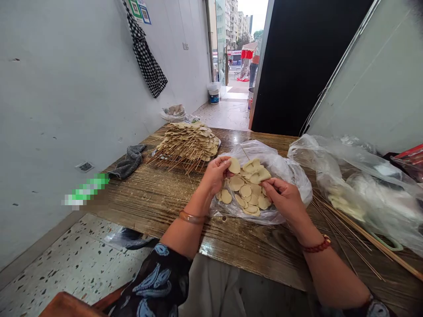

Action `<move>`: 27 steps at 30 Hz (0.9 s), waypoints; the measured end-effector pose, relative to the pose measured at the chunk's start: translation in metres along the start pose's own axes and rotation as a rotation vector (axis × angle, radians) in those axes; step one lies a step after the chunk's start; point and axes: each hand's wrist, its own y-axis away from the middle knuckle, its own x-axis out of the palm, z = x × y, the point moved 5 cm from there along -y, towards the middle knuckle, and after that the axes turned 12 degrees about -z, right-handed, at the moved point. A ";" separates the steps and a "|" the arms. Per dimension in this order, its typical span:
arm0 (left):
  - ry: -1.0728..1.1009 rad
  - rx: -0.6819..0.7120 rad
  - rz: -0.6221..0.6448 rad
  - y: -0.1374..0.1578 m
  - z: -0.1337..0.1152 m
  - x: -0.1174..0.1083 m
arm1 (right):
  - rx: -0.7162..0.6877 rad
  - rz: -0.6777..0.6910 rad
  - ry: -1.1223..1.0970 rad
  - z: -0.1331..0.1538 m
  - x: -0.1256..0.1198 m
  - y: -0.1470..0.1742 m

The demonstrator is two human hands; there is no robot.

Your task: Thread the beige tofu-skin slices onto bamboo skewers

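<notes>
My left hand (216,172) pinches the edge of a thin, round, pale slice (234,165) between thumb and fingers. My right hand (284,193) grips another, folded pale slice (261,175). Beneath both hands, a loose pile of similar slices (245,191) lies on a spread clear plastic bag (295,176). A thin stick (245,153) pokes up behind the slices; whether a hand holds it I cannot tell. Further back to the left, many skewers threaded with pale slices (190,141) are stacked on a tray.
The wooden table (158,200) carries a dark grey cloth (130,162) at its left edge. Bare bamboo skewers (346,229) and a big plastic bag (373,185) lie at the right. Beyond the table, a bucket (214,94) stands near the open doorway.
</notes>
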 end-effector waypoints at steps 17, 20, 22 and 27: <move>0.049 0.063 -0.053 -0.001 -0.010 -0.008 | -0.107 0.201 0.110 0.001 0.008 0.003; 0.002 0.138 -0.097 -0.002 -0.014 -0.009 | -0.140 0.223 0.148 0.002 0.008 0.003; -0.009 0.156 -0.119 -0.002 -0.015 -0.010 | -0.156 0.225 0.167 0.001 0.009 0.003; -0.047 0.191 -0.118 -0.001 -0.018 -0.009 | -0.152 0.205 0.195 -0.006 0.008 0.001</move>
